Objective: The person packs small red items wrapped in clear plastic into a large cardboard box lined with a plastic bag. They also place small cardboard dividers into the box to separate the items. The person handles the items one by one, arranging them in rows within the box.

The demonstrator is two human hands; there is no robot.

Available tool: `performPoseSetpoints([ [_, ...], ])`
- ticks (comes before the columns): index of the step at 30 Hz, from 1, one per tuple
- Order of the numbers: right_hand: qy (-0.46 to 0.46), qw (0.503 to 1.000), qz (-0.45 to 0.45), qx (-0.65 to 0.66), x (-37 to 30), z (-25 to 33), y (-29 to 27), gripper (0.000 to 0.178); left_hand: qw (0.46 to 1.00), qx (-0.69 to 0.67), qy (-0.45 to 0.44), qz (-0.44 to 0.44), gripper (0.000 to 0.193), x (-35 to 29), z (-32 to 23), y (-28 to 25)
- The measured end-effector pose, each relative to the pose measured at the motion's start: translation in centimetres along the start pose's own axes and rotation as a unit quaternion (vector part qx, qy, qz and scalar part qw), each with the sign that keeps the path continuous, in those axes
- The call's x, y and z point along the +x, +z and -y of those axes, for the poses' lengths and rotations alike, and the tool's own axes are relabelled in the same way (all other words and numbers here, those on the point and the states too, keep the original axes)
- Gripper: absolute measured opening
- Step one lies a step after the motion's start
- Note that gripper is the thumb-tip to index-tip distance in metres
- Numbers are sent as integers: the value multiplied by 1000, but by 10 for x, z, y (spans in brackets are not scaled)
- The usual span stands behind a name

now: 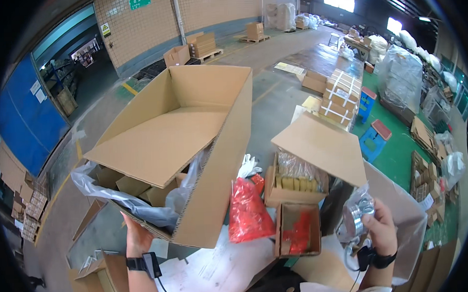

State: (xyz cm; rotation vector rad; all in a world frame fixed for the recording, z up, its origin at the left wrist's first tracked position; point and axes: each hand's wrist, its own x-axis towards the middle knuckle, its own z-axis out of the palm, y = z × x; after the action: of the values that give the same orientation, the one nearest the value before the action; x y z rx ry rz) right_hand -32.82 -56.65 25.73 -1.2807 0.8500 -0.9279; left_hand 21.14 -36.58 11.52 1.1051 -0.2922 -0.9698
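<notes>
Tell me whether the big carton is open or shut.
Open: the big carton shows its inner walls, a cardboard sheet and grey liner.

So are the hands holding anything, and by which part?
The left hand supports the big cardboard box by its bottom edge; the right hand grips a shiny metal piece by its right side.

Left hand [138,238] raised, partly hidden; right hand [382,230] curled closed; both forearms [144,285] upright

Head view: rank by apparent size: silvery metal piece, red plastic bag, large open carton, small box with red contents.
1. Large open carton
2. Red plastic bag and small box: too close to rank
3. Silvery metal piece, partly hidden
</notes>
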Motion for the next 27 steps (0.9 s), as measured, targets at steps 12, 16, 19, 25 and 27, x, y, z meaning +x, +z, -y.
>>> performPoseSetpoints([
  [12,148,989,15,-7,63,-79,-93,54,989,144,-42,15,86,257,19,187],
  [16,155,987,11,41,72,-93,-105,56,960,226,-51,156,88,336,60,252],
  [19,179,982,11,66,62,-107,-125,62,916,338,-54,209,84,328,85,305],
  [25,140,984,100,44,83,-89,-88,67,898,332,-28,288,45,190,80,262],
  [27,181,971,157,6,98,-73,-56,77,903,267,-90,323,40,113,79,248],
])
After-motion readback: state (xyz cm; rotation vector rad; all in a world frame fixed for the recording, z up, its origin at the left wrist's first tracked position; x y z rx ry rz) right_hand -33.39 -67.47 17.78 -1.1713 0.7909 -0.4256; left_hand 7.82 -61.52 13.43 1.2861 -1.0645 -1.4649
